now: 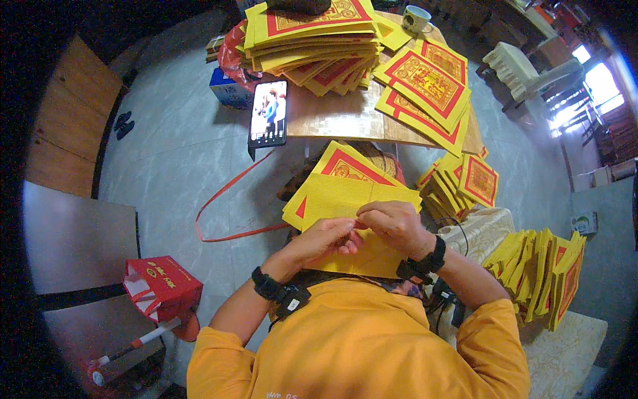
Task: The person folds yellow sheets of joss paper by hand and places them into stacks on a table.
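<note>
Meeting over ribbed yellow paper (pixel 335 196), left hand (pixel 322 241) and right hand (pixel 397 223) have curled fingers (pixel 351 247), whether gripping I cannot tell

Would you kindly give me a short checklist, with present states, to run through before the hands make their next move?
1. Both hands at the paper: ok; left hand and right hand meet over it.
2. Firm grip on the paper: cannot tell; the fingers hide the contact.
3. Phone well back from the edge of the table: not ok; it is right at the edge.
4. Cup upright: ok.
5. Tall stack squared up: not ok; its layers fan out unevenly.
</note>
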Available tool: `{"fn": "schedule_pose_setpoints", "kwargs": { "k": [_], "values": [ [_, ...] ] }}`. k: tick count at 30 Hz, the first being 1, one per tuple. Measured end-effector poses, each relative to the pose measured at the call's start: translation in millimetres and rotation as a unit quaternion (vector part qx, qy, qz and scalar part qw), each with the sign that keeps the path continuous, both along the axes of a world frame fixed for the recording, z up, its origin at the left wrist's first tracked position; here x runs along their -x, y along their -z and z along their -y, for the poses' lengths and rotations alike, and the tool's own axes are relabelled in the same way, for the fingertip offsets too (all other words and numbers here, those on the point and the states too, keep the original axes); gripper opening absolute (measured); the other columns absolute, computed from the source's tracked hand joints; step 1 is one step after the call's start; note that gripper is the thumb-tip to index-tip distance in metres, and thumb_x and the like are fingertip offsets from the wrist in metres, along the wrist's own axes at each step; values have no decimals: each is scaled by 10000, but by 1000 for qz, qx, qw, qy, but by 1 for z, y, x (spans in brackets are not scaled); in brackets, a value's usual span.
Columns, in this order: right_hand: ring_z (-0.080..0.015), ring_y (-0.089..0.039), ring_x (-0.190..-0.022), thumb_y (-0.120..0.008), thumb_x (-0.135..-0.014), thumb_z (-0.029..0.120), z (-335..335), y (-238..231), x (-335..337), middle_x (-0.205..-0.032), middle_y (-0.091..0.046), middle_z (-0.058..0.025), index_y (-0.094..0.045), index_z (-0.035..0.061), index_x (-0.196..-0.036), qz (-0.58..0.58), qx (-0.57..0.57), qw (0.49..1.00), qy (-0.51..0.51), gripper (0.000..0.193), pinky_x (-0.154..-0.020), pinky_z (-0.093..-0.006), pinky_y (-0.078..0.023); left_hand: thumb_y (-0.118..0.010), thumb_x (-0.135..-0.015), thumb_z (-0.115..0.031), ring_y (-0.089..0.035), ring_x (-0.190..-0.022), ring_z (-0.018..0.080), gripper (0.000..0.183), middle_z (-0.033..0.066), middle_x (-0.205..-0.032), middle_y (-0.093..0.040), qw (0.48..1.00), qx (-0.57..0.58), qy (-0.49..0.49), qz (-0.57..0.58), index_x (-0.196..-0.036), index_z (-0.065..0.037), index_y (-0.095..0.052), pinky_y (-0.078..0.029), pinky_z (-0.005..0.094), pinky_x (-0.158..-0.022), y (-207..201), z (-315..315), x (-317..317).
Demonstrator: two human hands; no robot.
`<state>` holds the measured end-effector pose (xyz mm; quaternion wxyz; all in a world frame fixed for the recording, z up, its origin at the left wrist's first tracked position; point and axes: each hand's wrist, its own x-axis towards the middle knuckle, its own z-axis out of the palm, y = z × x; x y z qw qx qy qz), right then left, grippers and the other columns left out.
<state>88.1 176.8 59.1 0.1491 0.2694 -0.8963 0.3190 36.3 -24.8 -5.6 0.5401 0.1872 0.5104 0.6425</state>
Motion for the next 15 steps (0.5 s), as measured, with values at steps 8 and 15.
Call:
{"fn": "schedule_pose_setpoints", "kwargs": {
  "k": [8,15],
  "values": [
    [-188,-667,-708,-661,-811,-2,-37,135,-17,-812,-670,-87,-638,32,-874,124,249,956,93,76,-588,-278,-517,-641,-921,-198,-591,-751,61,201,-3,-841,-646,994,68,-45,-68,-1034,-36,-684,-471,203,-664,-15,20,-8],
    [-57,-591,-645,-670,-869,32,-9,40,-11,-786,-662,-31,-663,3,-913,259,338,897,122,54,-554,-202,-469,-595,-951,-184,-581,-713,47,186,-12,-851,-641,979,72,-93,-167,-1047,-35,-648,-460,186,-631,-10,22,-3]
  ]
}}
